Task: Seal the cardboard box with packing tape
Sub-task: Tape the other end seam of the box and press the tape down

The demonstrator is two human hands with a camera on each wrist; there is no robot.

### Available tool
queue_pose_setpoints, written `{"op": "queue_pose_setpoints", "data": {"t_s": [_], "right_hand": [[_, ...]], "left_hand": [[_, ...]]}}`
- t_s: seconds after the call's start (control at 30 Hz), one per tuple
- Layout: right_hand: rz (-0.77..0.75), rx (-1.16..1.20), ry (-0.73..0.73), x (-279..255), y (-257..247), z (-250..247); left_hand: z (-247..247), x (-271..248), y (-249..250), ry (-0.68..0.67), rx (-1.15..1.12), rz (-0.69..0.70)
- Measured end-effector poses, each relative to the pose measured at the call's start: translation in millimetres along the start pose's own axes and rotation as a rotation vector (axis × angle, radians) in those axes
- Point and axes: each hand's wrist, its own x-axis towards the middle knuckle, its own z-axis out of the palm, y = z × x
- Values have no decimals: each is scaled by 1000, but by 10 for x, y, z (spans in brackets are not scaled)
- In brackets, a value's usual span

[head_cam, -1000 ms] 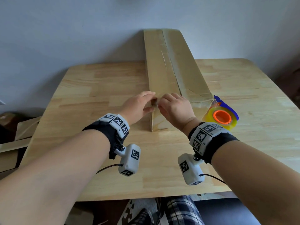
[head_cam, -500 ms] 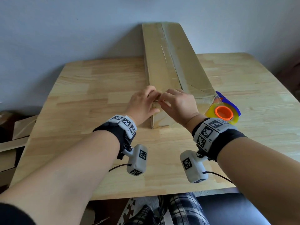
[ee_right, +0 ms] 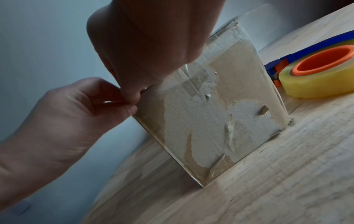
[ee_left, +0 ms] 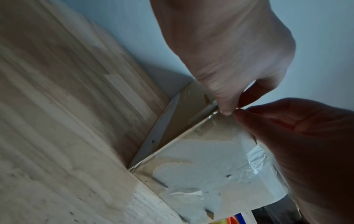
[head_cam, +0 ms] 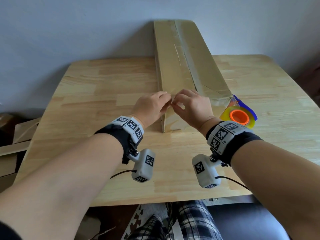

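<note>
Cardboard box (head_cam: 183,66) is laid lengthwise on table (head_cam: 103,87); its near top-left corner is pinched by left hand (head_cam: 150,108) and right hand (head_cam: 192,106), fingertips touching. Tape roll (head_cam: 239,117) is parked just right of the box, ungripped.

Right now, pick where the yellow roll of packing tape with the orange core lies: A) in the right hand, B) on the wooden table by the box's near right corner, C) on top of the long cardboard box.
B: the yellow roll of packing tape lies on the wooden table beside the long cardboard box; neither hand holds it.
</note>
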Motion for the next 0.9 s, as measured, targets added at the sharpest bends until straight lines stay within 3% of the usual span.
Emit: {"op": "queue_pose_setpoints", "data": {"t_s": [0.17, 0.37, 0.5, 0.67, 0.8, 0.9], "right_hand": [[19, 29, -17, 1, 7, -14], [-32, 32, -33, -20, 27, -49], [-68, -46, -165, -93, 72, -102], [61, -23, -191, -38, 66, -141], [13, 11, -186, -49, 70, -126], [-59, -53, -134, -78, 111, -154]], "left_hand": [[-15, 25, 39, 14, 106, 76], [70, 4, -14, 75, -4, 76], [127, -7, -13, 102, -70, 107], [108, -65, -29, 32, -80, 164], [-51, 10, 71, -190, 0, 24], [-68, 10, 107, -206, 107, 84]]}}
